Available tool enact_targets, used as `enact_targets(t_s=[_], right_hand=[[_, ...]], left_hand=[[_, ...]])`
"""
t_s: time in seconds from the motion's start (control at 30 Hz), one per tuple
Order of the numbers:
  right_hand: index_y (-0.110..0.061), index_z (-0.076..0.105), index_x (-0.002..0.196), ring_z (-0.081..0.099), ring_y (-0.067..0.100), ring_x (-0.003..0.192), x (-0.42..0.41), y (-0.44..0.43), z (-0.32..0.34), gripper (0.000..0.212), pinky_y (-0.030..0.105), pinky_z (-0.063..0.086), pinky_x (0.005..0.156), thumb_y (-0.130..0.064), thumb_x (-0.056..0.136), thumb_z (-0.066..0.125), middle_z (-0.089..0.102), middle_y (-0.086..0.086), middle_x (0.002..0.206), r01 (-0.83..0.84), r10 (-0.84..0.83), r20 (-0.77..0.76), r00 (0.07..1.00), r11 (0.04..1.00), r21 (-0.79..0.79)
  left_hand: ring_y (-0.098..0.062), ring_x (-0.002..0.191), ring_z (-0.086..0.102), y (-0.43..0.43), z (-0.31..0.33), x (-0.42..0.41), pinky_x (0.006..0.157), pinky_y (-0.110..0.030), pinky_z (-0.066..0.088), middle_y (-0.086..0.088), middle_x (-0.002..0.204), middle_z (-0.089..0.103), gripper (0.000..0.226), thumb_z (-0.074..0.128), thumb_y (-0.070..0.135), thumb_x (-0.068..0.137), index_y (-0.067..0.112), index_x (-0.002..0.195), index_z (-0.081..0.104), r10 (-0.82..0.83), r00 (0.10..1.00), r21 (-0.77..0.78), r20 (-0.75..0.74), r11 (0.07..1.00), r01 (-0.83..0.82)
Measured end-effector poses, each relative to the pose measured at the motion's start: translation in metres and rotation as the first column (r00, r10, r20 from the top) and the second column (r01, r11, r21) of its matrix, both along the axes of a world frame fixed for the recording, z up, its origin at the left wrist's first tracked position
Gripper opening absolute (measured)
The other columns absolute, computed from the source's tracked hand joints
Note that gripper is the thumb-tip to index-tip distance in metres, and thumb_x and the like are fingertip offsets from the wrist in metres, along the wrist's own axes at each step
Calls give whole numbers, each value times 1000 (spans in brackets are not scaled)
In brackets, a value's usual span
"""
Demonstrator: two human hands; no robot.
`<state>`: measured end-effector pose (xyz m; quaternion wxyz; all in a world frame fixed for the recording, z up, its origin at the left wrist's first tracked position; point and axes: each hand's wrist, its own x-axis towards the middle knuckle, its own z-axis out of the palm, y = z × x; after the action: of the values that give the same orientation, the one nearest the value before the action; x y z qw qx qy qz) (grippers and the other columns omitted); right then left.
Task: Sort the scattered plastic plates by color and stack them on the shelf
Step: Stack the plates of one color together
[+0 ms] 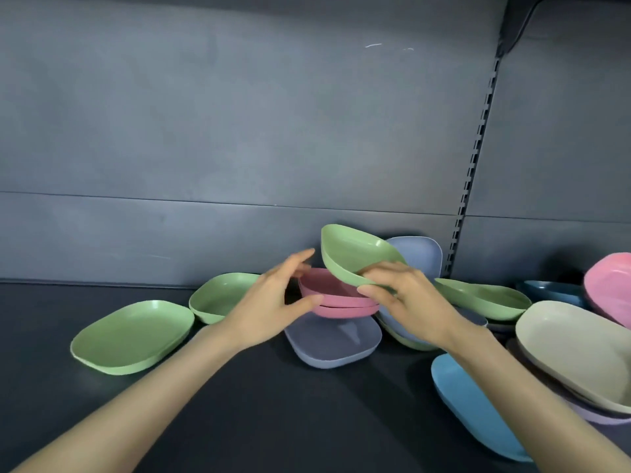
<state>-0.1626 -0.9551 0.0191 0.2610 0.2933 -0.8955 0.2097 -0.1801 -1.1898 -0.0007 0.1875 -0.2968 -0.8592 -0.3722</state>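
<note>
My right hand (406,298) grips a green plate (355,256) by its near rim and holds it tilted in the air above the pile. My left hand (273,298) is open, fingers spread, just left of two stacked pink plates (336,297), thumb near their rim; I cannot tell if it touches them. The pink plates rest on a lavender plate (327,346). Two green plates lie on the dark shelf (239,404) to the left, one near (133,336) and one further back (218,295).
A periwinkle plate (421,254) leans on the back wall. To the right lie another green plate (485,298), a beige plate (577,349), a blue plate (474,407), a pink plate (611,288) and a dark teal one (549,291).
</note>
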Motion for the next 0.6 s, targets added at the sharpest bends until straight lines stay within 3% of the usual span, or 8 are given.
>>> enact_targets(t_s=[0.1, 0.23, 0.33, 0.4, 0.53, 0.6], right_hand=[[-10, 63, 86, 50, 22, 79, -6, -25, 2, 35, 41, 45, 74, -40, 91, 45, 59, -1, 81, -53, 52, 13, 999, 998, 40], [-8, 58, 78, 48, 24, 74, -18, -58, 5, 43, 42, 44, 68, -44, 92, 39, 55, 0, 73, -137, 139, -13, 990, 985, 108], [-13, 49, 67, 42, 21, 67, -19, -84, 6, 37, 42, 42, 62, -39, 94, 46, 46, -4, 67, -167, 172, -26, 985, 974, 153], [-11, 55, 71, 45, 22, 68, -22, -103, 3, 37, 40, 43, 64, -41, 92, 50, 51, -2, 68, -181, 186, -13, 982, 968, 173], [-13, 63, 77, 49, 22, 72, -38, -126, -1, 49, 39, 46, 69, -57, 85, 45, 58, 0, 71, -128, 130, -1, 992, 977, 173], [-13, 62, 74, 50, 21, 76, -43, -138, -3, 50, 40, 46, 74, -60, 82, 47, 59, -2, 73, -65, 62, 25, 998, 987, 147]], left_hand=[[11, 120, 42, -19, 8, 6, 99, -3, 27, 25, 127, 48, 72, 72, 34, 81, 44, 137, 28, -1, 999, 51, -51, 999, 3], [-3, 112, 51, -45, 13, 7, 99, -21, 39, 8, 124, 55, 59, 67, 48, 79, 29, 132, 50, 53, 993, -19, -105, 998, -56], [-3, 101, 56, -70, 10, 6, 94, -19, 45, 3, 110, 60, 45, 68, 49, 76, 21, 111, 63, 58, 996, 40, -69, 998, -55], [-6, 95, 58, -89, 6, 1, 90, -18, 47, 2, 100, 63, 41, 70, 55, 74, 22, 98, 65, 67, 993, 76, -93, 995, -60], [-17, 87, 63, -125, 6, -12, 88, -32, 50, -1, 92, 63, 25, 70, 49, 73, 32, 89, 61, 81, 995, 66, -56, 995, -77], [-14, 85, 64, -146, 7, -23, 85, -28, 50, -2, 91, 63, 16, 68, 45, 70, 34, 80, 61, 68, 997, 53, -26, 996, -67]])
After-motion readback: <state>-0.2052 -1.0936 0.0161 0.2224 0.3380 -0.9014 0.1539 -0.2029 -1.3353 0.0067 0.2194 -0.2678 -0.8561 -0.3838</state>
